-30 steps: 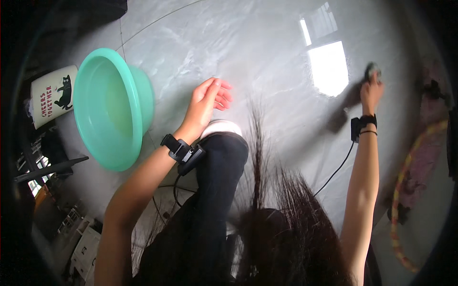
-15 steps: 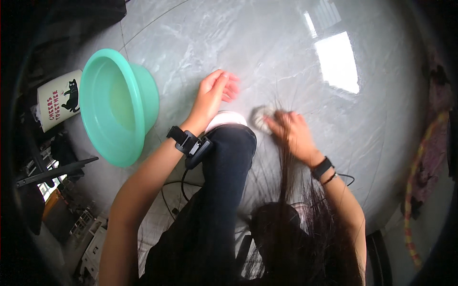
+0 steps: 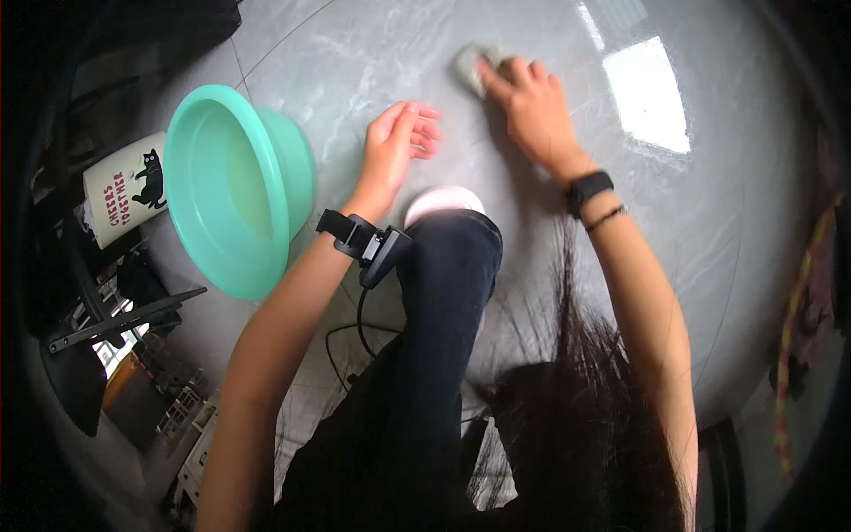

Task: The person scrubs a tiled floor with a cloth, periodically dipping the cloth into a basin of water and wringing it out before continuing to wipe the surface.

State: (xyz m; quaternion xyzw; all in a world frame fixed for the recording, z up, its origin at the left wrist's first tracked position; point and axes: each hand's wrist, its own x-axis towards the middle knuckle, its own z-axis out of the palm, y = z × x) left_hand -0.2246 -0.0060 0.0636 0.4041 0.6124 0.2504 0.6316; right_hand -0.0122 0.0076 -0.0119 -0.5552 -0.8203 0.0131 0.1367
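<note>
My right hand (image 3: 539,113) is stretched far forward over the grey marbled floor (image 3: 359,58). Its fingers press on a crumpled pale grey cloth (image 3: 470,67), partly covered by them. My left hand (image 3: 392,146) hovers beside my knee with nothing in it, its fingers loosely bent and a little apart. To the left of it stands a mint-green basin (image 3: 297,164) with some yellowish liquid at the bottom.
Behind the basin is a cream bin (image 3: 115,191) with a black cat picture. A dark chair-like frame (image 3: 128,319) lies lower left. My shoe (image 3: 443,200) and bent leg fill the middle. Purplish fabric (image 3: 811,293) hangs at the right edge.
My right hand has swept the cloth forward across the floor, away from my shoe. The left hand stays nearly where it was, and the whole view has shifted slightly.
</note>
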